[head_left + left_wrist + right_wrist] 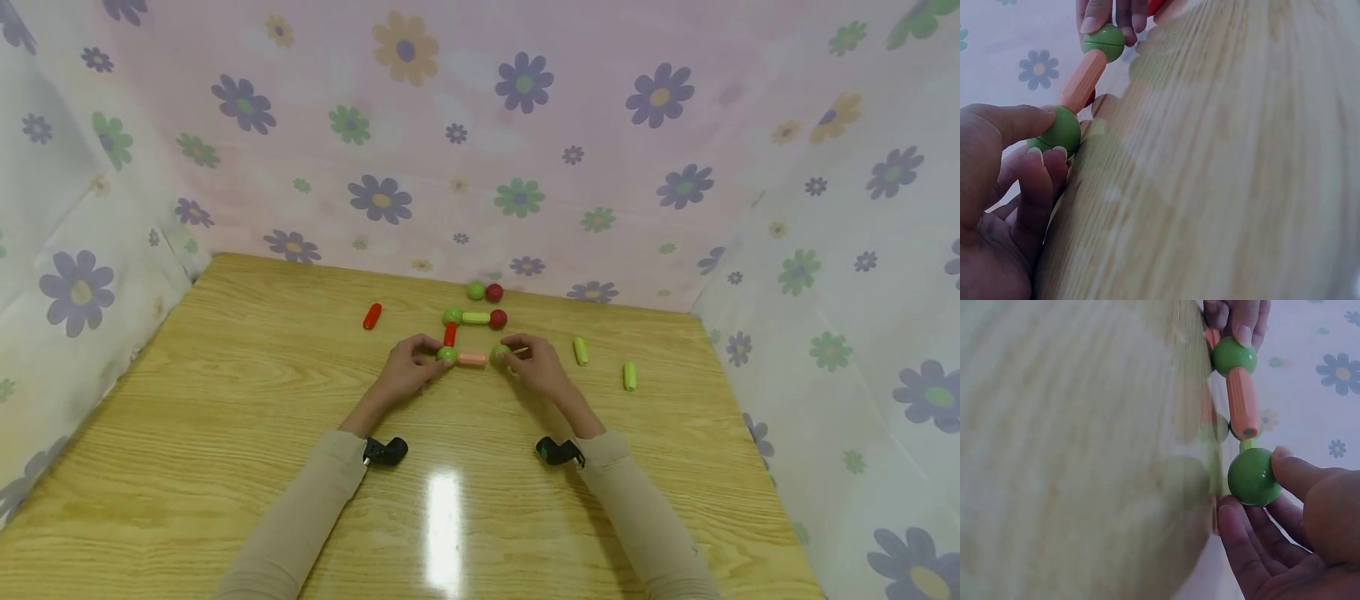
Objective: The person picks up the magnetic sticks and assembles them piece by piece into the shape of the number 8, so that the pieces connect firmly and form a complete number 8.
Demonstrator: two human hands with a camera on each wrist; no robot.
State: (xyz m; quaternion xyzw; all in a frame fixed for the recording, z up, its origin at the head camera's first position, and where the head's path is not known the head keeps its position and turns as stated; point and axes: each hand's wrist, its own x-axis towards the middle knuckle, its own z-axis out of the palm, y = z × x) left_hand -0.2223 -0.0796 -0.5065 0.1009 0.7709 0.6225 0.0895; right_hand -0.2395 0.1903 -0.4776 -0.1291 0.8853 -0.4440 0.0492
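Between thumb and fingers my left hand (406, 367) pinches a green ball (447, 357), which has a peach ribbed rod (472, 359) on its right side. My right hand (538, 365) pinches another green ball (1253, 477) beyond the rod's free end. A small gap separates that end from the ball in the right wrist view. From the left-hand ball, a red rod (450, 334) runs back to a third green ball (452, 316). A yellow-green rod (476, 317) links this one to a dark red ball (498, 319).
Behind the joined pieces sit a loose green ball (476, 290) and a dark red ball (494, 292). One red rod (372, 316) lies to the left. Two yellow-green rods, one nearer (581, 351) and one farther right (629, 376), lie on the wooden table (225, 375). Flowered cloth (465, 150) surrounds it.
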